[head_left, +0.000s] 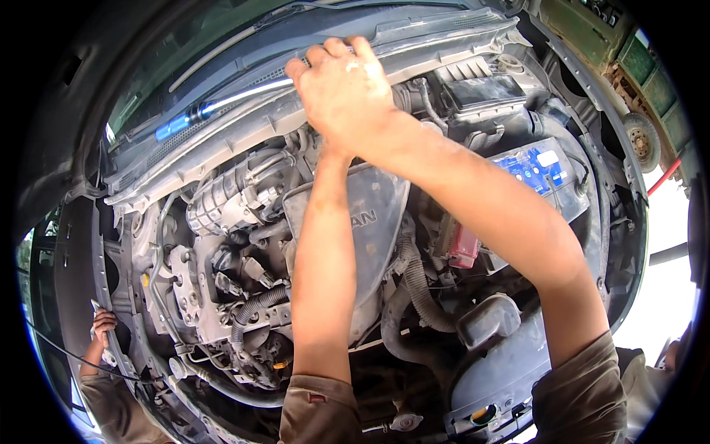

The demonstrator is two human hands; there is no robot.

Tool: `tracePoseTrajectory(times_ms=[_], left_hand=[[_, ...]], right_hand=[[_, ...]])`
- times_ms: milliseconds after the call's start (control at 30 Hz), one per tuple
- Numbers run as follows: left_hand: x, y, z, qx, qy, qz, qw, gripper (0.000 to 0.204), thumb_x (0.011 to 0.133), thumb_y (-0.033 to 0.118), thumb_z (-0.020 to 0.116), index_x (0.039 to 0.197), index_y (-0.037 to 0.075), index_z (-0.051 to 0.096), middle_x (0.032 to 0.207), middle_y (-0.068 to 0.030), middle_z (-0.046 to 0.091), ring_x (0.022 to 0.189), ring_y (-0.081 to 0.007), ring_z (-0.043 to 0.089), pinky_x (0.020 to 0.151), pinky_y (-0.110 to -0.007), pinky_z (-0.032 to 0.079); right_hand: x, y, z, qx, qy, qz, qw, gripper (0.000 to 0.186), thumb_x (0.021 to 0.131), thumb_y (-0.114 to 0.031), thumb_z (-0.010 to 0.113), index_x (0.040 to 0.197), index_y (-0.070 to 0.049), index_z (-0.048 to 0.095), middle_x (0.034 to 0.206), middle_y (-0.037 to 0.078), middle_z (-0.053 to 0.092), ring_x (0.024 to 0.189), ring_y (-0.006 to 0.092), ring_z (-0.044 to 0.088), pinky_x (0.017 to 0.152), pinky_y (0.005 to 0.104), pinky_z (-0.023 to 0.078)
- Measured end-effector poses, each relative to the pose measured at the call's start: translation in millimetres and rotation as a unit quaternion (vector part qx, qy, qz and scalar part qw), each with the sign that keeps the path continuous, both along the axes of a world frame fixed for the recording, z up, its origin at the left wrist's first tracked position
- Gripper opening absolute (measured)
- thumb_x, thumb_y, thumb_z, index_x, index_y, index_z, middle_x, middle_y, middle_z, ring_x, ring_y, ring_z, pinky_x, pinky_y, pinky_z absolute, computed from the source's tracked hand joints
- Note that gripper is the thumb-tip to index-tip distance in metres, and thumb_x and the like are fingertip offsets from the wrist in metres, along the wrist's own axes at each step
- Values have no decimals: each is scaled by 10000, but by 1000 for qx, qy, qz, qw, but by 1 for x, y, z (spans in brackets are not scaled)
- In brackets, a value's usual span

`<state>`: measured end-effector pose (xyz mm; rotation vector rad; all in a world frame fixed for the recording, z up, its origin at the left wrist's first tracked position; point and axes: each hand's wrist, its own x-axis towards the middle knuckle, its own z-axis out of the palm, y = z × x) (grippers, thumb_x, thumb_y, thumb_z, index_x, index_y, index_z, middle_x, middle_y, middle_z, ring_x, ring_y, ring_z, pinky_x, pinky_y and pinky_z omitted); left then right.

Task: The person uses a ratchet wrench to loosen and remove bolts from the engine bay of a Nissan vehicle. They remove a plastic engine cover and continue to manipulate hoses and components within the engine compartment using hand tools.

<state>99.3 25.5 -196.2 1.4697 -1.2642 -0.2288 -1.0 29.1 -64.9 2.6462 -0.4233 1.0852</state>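
My right hand [340,96] is closed on a chrome shaft [259,90] at the windscreen cowl [458,29], its fingers curled over the top. The shaft runs down-left to a blue handle [172,127], which lies over the cowl's perforated strip. My left forearm [322,259] reaches up beside a grey plastic engine cover [370,200]; the left hand is behind my right one, so its fingers are hidden.
Around the arms are engine hoses [418,296], a battery [547,185], an air-filter box [484,92] and a coolant tank [499,392]. Another person's hand [103,325] grips something at the left fender. A green vehicle [592,26] stands at upper right.
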Motion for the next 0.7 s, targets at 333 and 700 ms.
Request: tracePoseTrajectory(times_ms=[333,700], left_hand=[[4,-15,-11,-31,-15,-6,999,558,947,205,622,1418,41,372,1266,-96,509,1160,-188,496,967,-330,442],[-19,14,25,122,1,45,992,297,949,254,573,1086,-1,638,1021,-199,687,991,-291,660,869,-385,479]], right_hand=[[-4,-60,-18,56,-151,184,970,283,741,-362,726,626,-132,608,654,-33,625,794,152,596,923,360,327],[-48,-110,-14,113,-108,359,920,409,792,-150,716,587,-5,393,590,99,440,632,284,445,584,390,393]])
